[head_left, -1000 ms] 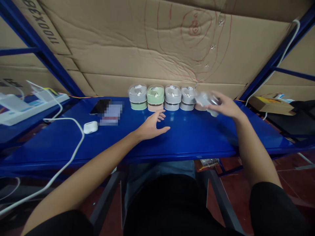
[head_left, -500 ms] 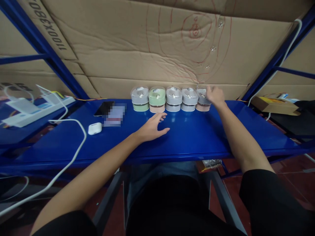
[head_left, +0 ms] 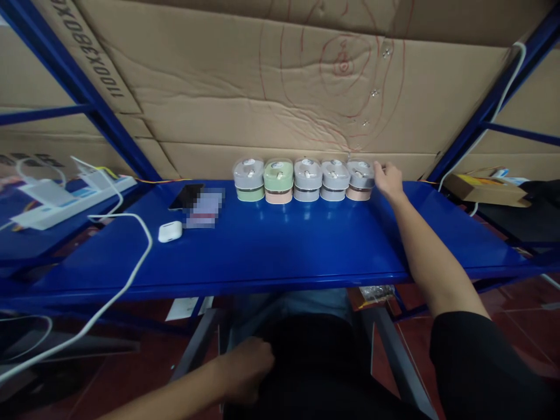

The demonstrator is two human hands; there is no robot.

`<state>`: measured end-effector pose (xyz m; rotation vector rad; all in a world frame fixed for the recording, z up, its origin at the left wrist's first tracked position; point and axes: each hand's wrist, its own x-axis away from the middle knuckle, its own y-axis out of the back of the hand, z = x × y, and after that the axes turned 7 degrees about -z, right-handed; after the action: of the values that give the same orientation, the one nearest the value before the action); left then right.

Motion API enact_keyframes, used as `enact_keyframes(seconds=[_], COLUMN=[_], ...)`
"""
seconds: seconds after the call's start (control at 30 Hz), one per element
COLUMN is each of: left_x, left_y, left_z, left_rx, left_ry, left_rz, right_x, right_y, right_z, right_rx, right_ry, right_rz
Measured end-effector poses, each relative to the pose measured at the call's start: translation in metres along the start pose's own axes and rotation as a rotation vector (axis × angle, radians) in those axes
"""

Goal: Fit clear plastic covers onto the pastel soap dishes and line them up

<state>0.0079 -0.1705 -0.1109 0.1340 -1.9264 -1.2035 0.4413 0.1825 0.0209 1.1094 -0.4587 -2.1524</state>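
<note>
Since the half-curled right hand [head_left: 389, 179] is at the outer side of the rightmost box [head_left: 360, 174] on the surface [head_left: 301, 251], grip unclear, light, level pressure would best spare the neighbouring box [head_left: 335, 176], the left hand [head_left: 250, 370] curled low, contents hidden.

print "1100x380" [head_left: 94, 53] | cardboard wall [head_left: 210, 70] | lid labels [head_left: 279, 165]: too small

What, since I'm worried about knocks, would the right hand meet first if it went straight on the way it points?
The right hand would probably meet the cardboard panel; depth is unclear, so it might brush the rightmost container first.
</note>
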Motion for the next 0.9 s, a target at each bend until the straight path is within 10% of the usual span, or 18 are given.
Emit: enact_keyframes(seconds=[0.4,0.9], left_x=[-0.011,-0.010], left_y=[-0.028,-0.030], left_z=[0.007,0.025], left_rx=[0.262,0.282], left_ry=[0.260,0.158], left_rz=[-0.046,-0.113], right_x=[0.001,0.019], right_y=[-0.002,0.005], right_z=[0.000,0.013], right_rx=[-0.062,0.127], right_ry=[0.055,0.273], right_rz=[-0.001,0.261])
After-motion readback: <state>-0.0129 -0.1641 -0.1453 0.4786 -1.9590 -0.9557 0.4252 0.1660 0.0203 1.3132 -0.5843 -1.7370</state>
